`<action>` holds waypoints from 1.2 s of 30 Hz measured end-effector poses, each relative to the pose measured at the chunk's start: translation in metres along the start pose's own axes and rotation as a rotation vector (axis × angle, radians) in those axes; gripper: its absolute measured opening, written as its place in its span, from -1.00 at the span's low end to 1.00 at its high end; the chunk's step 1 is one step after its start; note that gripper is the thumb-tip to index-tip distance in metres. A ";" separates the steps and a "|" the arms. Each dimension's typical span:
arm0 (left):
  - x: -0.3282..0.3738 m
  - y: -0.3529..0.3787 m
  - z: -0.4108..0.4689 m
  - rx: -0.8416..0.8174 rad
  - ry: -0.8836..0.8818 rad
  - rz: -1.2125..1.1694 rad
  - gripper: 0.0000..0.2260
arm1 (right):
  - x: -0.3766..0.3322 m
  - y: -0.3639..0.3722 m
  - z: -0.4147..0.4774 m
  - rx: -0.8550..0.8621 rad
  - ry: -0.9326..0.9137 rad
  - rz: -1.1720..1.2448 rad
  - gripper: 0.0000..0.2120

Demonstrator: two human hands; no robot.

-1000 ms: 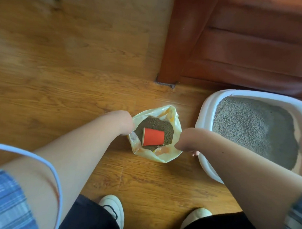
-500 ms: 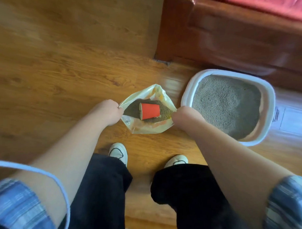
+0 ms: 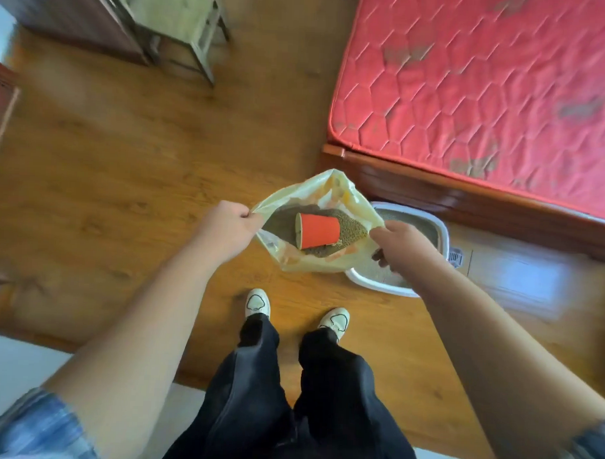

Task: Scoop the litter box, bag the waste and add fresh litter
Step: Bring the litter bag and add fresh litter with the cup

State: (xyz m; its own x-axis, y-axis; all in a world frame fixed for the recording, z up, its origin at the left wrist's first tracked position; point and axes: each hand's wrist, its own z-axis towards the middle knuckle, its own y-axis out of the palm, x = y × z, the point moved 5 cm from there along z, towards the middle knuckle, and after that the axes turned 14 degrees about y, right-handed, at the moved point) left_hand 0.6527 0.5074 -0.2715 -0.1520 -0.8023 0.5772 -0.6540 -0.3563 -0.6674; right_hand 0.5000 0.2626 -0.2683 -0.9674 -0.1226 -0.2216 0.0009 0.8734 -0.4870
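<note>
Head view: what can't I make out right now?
- Litter box: head view, mostly hidden behind the yellow bag and right hand; litter level unclear.
- Orange cup: lies on its side, inside unseen.
- Furniture, top left: motion-blurred, cut off by the edge.

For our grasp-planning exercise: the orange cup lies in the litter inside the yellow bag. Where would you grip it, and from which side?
Probably pinch the orange cup across its wall near the rim, coming from above through the open top of the yellow bag. It lies on its side on the litter, mouth toward the left hand, wall exposed.
</note>
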 end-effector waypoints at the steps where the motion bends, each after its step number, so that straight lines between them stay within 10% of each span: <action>1: 0.014 -0.021 -0.011 0.035 0.035 -0.003 -0.65 | -0.008 -0.014 -0.023 0.024 -0.029 0.017 -0.77; 17: 0.163 -0.319 -0.141 0.519 0.503 -0.157 -0.56 | -0.150 -0.137 -0.317 0.343 -0.614 0.605 -0.74; 36: 0.077 -0.398 -0.251 1.035 0.168 -0.423 -0.53 | -0.282 -0.079 -0.387 -0.113 -0.958 0.418 -0.79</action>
State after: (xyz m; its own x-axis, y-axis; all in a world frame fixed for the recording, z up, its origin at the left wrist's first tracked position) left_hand 0.7152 0.7076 0.1570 -0.2124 -0.4764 0.8532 0.2397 -0.8718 -0.4272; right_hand 0.6751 0.4107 0.1592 -0.2907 -0.0794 -0.9535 0.2171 0.9651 -0.1466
